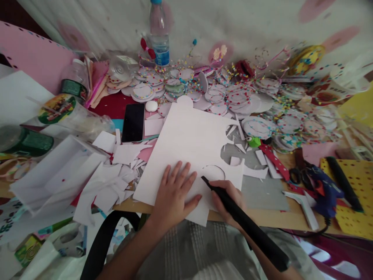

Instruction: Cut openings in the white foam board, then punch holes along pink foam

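Note:
A large white foam sheet with round holes cut along its right side lies on the table in front of me. My left hand presses flat on its near edge, fingers spread. My right hand grips a long black pen-like cutting tool. The tool's tip touches the sheet at the left edge of a partly cut circle.
White offcuts litter the left. A black phone and a water bottle sit behind the sheet. Many decorated round discs crowd the back. Scissors, a blue glue gun and a yellow pegboard lie right.

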### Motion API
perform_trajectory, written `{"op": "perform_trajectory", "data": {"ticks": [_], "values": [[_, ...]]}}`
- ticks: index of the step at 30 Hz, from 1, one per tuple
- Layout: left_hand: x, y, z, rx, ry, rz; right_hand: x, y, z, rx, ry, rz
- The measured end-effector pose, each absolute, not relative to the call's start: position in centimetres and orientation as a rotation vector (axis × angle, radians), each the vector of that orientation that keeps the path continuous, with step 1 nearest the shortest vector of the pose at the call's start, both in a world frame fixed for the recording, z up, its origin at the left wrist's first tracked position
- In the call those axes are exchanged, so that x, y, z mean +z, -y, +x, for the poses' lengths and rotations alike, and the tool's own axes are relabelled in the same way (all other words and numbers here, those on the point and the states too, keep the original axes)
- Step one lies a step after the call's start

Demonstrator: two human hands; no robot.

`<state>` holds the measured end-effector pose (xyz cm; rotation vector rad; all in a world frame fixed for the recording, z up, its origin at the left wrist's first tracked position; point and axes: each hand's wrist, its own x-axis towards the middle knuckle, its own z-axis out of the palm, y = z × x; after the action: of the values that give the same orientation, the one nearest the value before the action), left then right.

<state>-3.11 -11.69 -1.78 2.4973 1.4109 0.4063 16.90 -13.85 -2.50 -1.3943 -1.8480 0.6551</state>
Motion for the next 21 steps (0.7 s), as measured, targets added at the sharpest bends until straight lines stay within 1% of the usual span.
{"op": "perform_trajectory", "data": {"ticks": [6, 14, 21], "values": [[-1.75, 11.68, -3.14, 0.41, -1.407, 2.499, -2.45, 14.04, 16.9, 0.684, 1.861, -1.398], [-1.82, 11.67, -3.2, 0.408, -1.408, 2.507, -2.73, 13.88, 16.88, 0.6, 1.928, -1.288], [-1.83, 11.69, -3.11, 0.413, -1.416, 2.509, -2.35, 13.89, 17.0, 0.626, 1.934, -1.264]]}}
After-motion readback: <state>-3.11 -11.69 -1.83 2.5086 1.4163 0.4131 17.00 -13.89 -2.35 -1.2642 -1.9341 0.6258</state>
